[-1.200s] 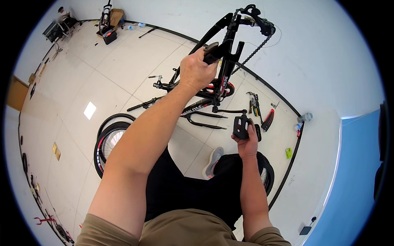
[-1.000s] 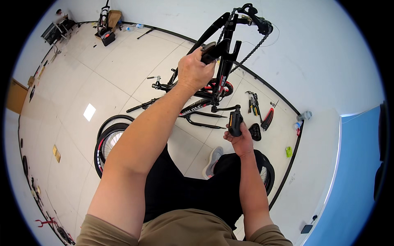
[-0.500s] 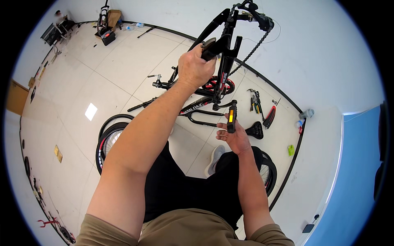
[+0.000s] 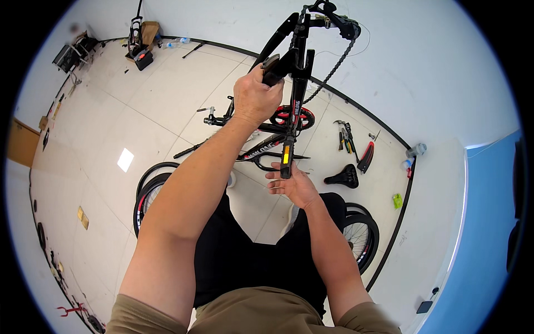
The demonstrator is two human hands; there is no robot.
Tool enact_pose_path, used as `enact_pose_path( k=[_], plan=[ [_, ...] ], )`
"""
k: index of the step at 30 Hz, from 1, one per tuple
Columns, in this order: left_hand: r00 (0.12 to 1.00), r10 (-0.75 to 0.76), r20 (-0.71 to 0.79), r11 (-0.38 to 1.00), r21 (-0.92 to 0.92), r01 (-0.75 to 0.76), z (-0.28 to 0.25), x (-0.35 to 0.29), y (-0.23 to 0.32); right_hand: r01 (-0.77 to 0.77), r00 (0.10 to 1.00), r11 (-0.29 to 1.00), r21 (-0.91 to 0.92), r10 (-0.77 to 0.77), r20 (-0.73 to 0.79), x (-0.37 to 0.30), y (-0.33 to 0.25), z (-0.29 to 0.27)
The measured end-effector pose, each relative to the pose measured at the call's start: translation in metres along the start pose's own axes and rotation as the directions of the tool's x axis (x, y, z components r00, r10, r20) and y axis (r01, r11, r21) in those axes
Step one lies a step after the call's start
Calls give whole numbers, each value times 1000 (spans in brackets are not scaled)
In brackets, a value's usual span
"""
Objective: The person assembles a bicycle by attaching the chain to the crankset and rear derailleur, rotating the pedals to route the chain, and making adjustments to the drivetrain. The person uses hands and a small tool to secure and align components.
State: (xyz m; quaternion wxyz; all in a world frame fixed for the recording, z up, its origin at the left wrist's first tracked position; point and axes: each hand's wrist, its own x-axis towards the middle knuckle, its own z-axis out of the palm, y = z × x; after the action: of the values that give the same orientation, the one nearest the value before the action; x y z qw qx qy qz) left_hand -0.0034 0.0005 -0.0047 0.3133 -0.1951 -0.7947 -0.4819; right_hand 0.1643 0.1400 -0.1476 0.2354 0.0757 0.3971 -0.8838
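My left hand is closed around a black part of a bicycle frame, which stands tilted before me. A chain hangs from the rear derailleur at its upper end. Below, the red-and-black chainring shows behind the frame tubes. Nearest to me is a black pedal with a yellow reflector. My right hand is open just under this pedal, palm up and fingers apart; whether it touches the pedal I cannot tell.
On the floor at the right lie a black saddle, several hand tools and a red-and-black curved piece. Wheels lie beside my left and right legs. A green packet and plastic bottles are near the wall.
The pedal has swung left and now lines up with the frame. My right hand has moved left with it, and my left hand has shifted slightly left and nearer with the frame.
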Motion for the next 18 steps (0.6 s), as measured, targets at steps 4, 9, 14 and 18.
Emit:
enact_pose_path(
  k=[4,9,14,18],
  plan=[
    [998,59,-24,998,24,-59,1,1,1,-9,1000,1000,19,9,-3,8,6,6],
    [1000,0,-9,1000,11,0,1,1,0,-5,1000,999,42,6,-29,16,12,13],
    [1000,14,-22,1000,8,-14,3,1,-1,-53,994,998,-30,50,-93,22,16,21],
    [999,26,-29,999,38,-25,4,2,-1,-63,994,997,-51,58,-89,26,21,18]
  ],
)
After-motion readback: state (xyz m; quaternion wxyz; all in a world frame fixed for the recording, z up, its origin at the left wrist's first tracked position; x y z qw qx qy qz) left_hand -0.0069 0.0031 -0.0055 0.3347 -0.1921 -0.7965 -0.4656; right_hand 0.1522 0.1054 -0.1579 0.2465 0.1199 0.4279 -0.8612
